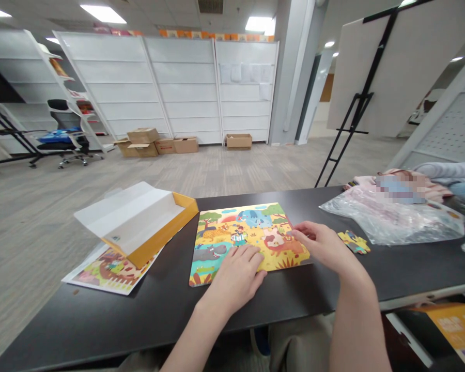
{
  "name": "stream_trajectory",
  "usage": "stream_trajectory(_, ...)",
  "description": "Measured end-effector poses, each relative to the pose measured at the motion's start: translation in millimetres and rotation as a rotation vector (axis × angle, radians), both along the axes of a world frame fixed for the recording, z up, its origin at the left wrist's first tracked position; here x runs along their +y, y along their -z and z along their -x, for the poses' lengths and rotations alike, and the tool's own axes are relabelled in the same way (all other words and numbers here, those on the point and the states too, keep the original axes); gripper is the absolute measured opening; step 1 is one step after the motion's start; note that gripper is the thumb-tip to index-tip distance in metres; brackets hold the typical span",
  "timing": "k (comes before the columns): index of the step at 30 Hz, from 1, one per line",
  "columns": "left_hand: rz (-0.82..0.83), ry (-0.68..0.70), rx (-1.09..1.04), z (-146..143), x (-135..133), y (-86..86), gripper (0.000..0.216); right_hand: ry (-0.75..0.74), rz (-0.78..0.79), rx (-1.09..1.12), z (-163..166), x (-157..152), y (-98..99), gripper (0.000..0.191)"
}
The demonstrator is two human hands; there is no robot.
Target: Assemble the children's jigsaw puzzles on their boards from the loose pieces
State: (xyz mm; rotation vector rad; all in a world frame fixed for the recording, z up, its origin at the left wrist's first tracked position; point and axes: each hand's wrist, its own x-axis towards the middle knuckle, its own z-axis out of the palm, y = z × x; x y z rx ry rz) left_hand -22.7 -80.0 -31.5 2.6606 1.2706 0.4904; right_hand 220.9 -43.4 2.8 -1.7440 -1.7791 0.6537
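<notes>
A colourful animal jigsaw puzzle (225, 235) lies on the dark table, showing elephants, a lion, a hippo and a small figure. My left hand (240, 274) rests flat on its lower middle, fingers stretched out and holding nothing. At the puzzle's right edge, beside the lion, my right hand (320, 243) is bent in with thumb and fingertips drawn together. Whatever may be between those fingertips is hidden. Just right of that hand sits a small cluster of loose puzzle pieces (354, 242).
Left of the puzzle, an open yellow-and-white box (157, 230) overlaps a printed picture sheet (106, 271). Clear plastic bags (391, 217) with folded cloth occupy the table's right end. An orange box (455, 328) is low at right. A black stand (346, 129) rises behind the table.
</notes>
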Motion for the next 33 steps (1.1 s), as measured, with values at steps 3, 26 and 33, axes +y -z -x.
stream_trajectory(3,-0.011,-0.004,0.0,-2,2,1.9,0.018,0.196,-0.036,-0.111,-36,1,12.6,0.031)
stream_trajectory(26,-0.017,-0.174,-0.272,48,12,-10.7,0.025,0.237,-0.213,-0.288,-56,-17,6.5,0.041)
stream_trajectory(33,-0.048,-0.464,-0.048,77,12,-18.7,0.018,-0.141,-0.227,-0.229,97,10,-6.9,0.021)
